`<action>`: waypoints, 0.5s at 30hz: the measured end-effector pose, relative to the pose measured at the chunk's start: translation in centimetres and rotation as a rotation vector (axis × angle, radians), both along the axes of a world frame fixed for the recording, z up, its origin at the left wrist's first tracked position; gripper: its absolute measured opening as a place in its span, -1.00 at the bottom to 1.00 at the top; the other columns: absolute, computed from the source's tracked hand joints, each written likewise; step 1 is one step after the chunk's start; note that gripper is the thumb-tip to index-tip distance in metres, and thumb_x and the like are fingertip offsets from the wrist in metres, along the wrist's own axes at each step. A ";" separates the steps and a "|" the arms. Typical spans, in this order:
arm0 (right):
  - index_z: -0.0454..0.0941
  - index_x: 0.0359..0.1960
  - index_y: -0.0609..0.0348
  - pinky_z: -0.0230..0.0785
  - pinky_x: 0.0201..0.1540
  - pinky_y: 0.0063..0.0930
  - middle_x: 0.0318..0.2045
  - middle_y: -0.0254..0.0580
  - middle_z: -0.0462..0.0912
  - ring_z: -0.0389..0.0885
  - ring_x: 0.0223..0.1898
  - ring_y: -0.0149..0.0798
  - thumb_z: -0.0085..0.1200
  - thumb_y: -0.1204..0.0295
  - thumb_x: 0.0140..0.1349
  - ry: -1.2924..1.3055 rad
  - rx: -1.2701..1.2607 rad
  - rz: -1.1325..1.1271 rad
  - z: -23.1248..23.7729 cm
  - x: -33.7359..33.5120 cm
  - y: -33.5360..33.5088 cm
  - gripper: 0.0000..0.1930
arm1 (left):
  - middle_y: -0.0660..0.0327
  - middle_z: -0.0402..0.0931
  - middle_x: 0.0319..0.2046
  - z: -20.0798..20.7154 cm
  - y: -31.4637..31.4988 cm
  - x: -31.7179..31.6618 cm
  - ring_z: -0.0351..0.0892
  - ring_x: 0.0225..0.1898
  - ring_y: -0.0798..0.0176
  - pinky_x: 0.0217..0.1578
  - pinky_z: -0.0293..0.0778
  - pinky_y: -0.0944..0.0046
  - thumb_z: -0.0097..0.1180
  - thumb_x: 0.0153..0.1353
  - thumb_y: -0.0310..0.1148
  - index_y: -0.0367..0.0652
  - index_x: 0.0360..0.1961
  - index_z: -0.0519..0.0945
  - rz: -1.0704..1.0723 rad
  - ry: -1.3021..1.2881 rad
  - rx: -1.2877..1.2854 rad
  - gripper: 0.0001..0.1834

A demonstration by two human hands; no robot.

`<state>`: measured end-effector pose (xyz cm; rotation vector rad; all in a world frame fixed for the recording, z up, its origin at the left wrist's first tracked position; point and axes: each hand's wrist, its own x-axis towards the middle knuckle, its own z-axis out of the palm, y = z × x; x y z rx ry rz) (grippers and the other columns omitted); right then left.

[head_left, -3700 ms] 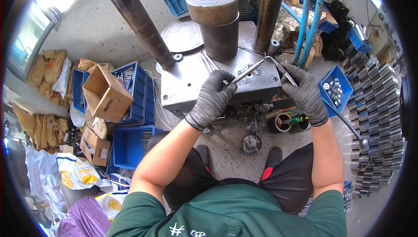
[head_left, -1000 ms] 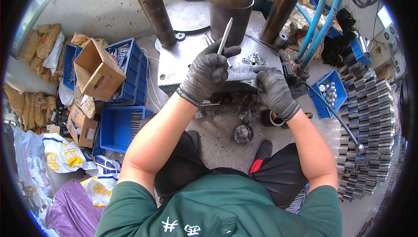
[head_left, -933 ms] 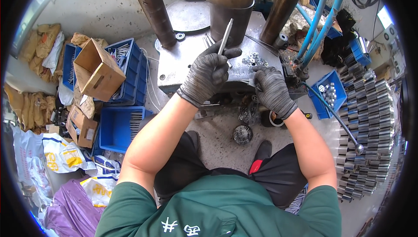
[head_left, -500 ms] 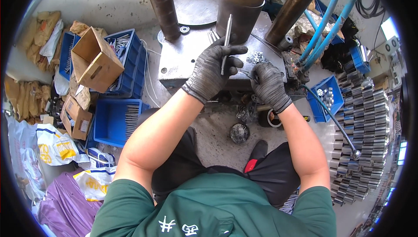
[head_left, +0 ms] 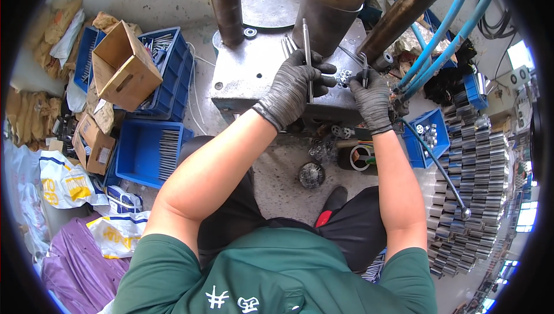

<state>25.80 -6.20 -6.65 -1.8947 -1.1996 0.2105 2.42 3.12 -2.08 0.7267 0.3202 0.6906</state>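
Observation:
My left hand (head_left: pixel 291 90), in a dark grey glove, is closed around a slim metal shaft (head_left: pixel 306 43) held upright, its lower end showing below the fingers. My right hand (head_left: pixel 371 101), gloved alike, grips tweezers (head_left: pixel 365 66) with a bent tip pointing up. Between the hands, small shiny metal rings (head_left: pixel 344 75) lie heaped on the steel press table (head_left: pixel 242 74). More thin metal shafts (head_left: pixel 288 44) rest behind my left hand, beside the thick steel cylinder (head_left: pixel 326 19).
Press columns (head_left: pixel 224 8) and blue hoses (head_left: pixel 447 37) flank the table. Left are a blue crate (head_left: pixel 138 152) with shafts and a cardboard box (head_left: pixel 124 68). Right stand a blue bin (head_left: pixel 427 135) of small parts, a ball-ended lever (head_left: pixel 464 213) and stacked metal cylinders (head_left: pixel 479 187).
My right hand has moved right, away from the left hand, and the tweezers now point up instead of left toward the shaft. My left hand keeps hold of the shaft. The view has shifted slightly.

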 end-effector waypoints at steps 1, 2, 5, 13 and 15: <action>0.63 -0.13 0.26 0.53 -0.11 -0.26 -0.36 -0.09 0.73 0.69 -0.31 -0.16 0.29 0.41 0.20 -0.003 -0.002 -0.001 -0.1 0.2 0.0 -0.75 | -0.01 0.68 -0.08 0.0 0.0 0.2 0.74 -0.28 0.20 -0.32 0.68 0.30 0.06 0.26 -0.61 -0.18 0.07 0.47 0.012 0.067 0.030 -0.66; 0.62 -0.15 0.28 0.53 -0.15 -0.29 -0.37 -0.12 0.73 0.69 -0.33 -0.20 0.30 0.43 0.19 0.036 0.005 -0.014 -0.2 0.4 0.0 -0.76 | -0.01 0.68 -0.08 0.0 0.0 0.6 0.74 -0.28 0.20 -0.32 0.68 0.30 0.06 0.26 -0.61 -0.18 0.07 0.47 0.010 0.064 0.028 -0.66; 0.61 -0.19 0.28 0.53 -0.24 -0.35 -0.39 -0.17 0.72 0.67 -0.39 -0.28 0.29 0.47 0.18 0.212 -0.005 -0.041 1.0 -0.4 0.0 -0.79 | 0.06 0.71 -0.16 -0.1 0.1 1.5 0.67 -0.43 0.30 -0.42 0.59 0.36 0.06 0.28 -0.60 -0.19 0.09 0.47 0.051 0.287 0.189 -0.65; 0.55 -0.15 0.23 0.57 -0.40 -0.49 -0.41 -0.17 0.71 0.72 -0.46 -0.29 0.27 0.58 0.24 0.749 0.149 -0.090 2.2 -2.7 -0.2 -0.81 | 0.23 0.66 -0.36 -1.1 0.4 5.3 0.57 -0.42 0.39 -0.41 0.57 0.33 0.29 0.32 -0.41 -0.25 -0.05 0.64 0.064 0.685 0.648 -0.77; 0.53 -0.14 0.23 0.57 -0.41 -0.48 -0.41 -0.17 0.71 0.72 -0.46 -0.29 0.27 0.58 0.24 0.771 0.140 -0.075 2.6 -3.2 -0.3 -0.80 | 0.22 0.66 -0.36 -2.3 0.8 6.2 0.56 -0.43 0.40 -0.39 0.57 0.32 0.28 0.32 -0.40 -0.25 -0.04 0.64 0.049 0.688 0.685 -0.77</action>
